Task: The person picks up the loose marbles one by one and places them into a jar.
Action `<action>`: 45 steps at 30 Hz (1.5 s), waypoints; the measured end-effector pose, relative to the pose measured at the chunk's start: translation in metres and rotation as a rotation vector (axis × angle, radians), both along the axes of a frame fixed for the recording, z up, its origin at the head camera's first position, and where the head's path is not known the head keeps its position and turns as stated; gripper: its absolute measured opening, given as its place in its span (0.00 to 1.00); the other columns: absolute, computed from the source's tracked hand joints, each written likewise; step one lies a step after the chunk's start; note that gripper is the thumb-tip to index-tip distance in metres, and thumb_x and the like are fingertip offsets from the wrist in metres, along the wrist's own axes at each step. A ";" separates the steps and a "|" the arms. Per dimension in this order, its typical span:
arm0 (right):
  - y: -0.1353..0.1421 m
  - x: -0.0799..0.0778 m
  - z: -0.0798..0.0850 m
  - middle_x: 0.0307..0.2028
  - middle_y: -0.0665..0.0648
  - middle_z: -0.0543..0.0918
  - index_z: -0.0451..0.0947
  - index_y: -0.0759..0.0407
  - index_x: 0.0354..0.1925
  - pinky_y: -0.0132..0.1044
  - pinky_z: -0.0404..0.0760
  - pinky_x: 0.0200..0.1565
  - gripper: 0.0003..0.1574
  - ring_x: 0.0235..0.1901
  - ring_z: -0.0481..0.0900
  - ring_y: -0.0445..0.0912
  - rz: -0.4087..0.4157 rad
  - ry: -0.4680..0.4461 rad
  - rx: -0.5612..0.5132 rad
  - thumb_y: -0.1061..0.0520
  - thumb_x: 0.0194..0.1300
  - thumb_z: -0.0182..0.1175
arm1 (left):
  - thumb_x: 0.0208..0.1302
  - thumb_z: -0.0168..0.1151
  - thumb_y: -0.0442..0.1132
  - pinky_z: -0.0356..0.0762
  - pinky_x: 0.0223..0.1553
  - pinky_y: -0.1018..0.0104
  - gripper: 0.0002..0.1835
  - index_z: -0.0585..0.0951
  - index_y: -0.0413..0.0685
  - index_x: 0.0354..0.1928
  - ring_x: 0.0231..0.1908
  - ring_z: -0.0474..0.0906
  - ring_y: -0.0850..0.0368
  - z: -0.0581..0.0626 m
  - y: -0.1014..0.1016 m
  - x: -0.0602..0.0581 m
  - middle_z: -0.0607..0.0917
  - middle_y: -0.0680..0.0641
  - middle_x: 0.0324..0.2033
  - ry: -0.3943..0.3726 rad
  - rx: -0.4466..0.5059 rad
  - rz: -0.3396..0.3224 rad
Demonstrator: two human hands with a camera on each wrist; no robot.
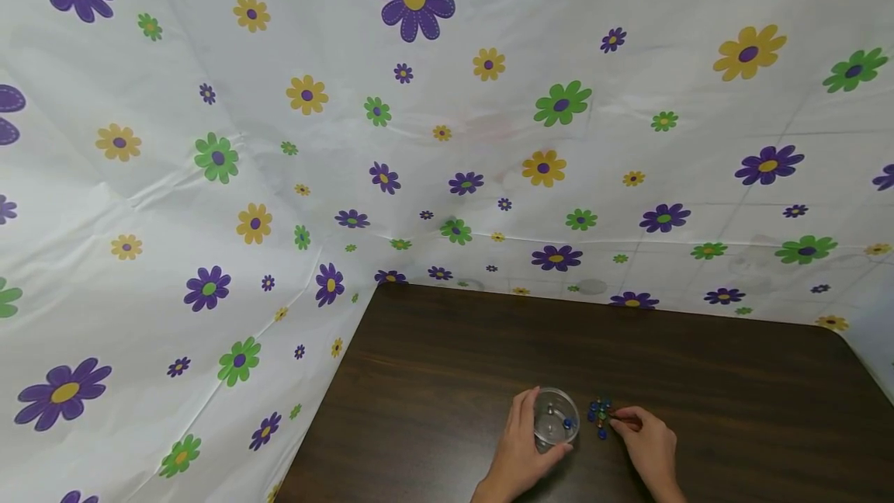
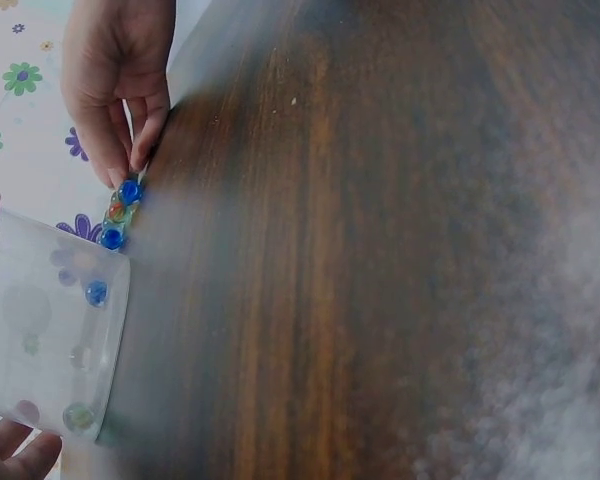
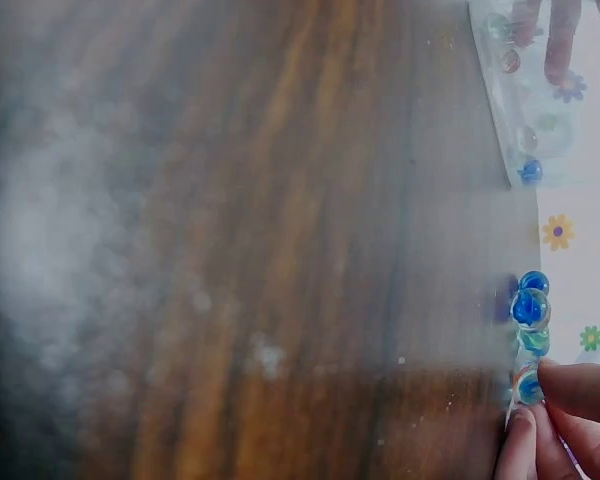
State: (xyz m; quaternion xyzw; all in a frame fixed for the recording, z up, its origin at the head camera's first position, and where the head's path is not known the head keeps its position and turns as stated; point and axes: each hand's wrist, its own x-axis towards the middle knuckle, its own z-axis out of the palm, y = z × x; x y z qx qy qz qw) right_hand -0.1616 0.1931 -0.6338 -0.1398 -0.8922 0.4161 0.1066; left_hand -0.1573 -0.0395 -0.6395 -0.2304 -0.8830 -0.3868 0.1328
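Note:
My left hand (image 1: 520, 445) grips a clear plastic cup (image 1: 556, 441) standing on the table, fingers on its far left side and thumb at the near side. Several glass marbles lie inside, among them a blue marble (image 2: 96, 293) and a greenish marble (image 2: 78, 418). Just right of the cup is a small cluster of blue, green and amber marbles (image 1: 599, 410) on the tabletop. At the cluster's right edge, my right hand (image 1: 649, 441) pinches at a blue marble (image 3: 530, 385) with its fingertips, which partly hide it.
The dark wood-grain table (image 1: 447, 355) reaches back to a white flowered sheet (image 1: 419, 138), which hangs behind it and along the left side. Table surface extends behind and to the right of the marbles.

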 end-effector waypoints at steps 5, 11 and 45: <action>-0.001 0.000 0.000 0.32 0.63 0.89 0.86 0.69 0.36 0.29 0.75 0.28 0.07 0.27 0.85 0.46 -0.031 0.001 -0.017 0.67 0.59 0.73 | 0.62 0.74 0.58 0.79 0.56 0.58 0.49 0.61 0.48 0.77 0.62 0.73 0.54 -0.002 0.000 0.000 0.69 0.50 0.66 0.019 -0.008 0.004; -0.001 0.001 0.000 0.33 0.61 0.89 0.88 0.66 0.37 0.32 0.74 0.30 0.06 0.27 0.83 0.43 -0.052 -0.012 -0.023 0.63 0.61 0.73 | 0.61 0.75 0.58 0.79 0.57 0.59 0.49 0.61 0.48 0.77 0.63 0.73 0.54 -0.003 0.000 0.001 0.69 0.51 0.66 0.028 -0.015 0.009; -0.049 0.012 0.063 0.39 0.52 0.89 0.92 0.54 0.35 0.19 0.73 0.37 0.04 0.37 0.79 0.28 -0.034 0.158 -0.187 0.61 0.59 0.77 | 0.63 0.73 0.59 0.80 0.55 0.59 0.48 0.62 0.41 0.75 0.61 0.74 0.53 -0.008 0.001 -0.001 0.69 0.48 0.65 0.087 -0.019 0.002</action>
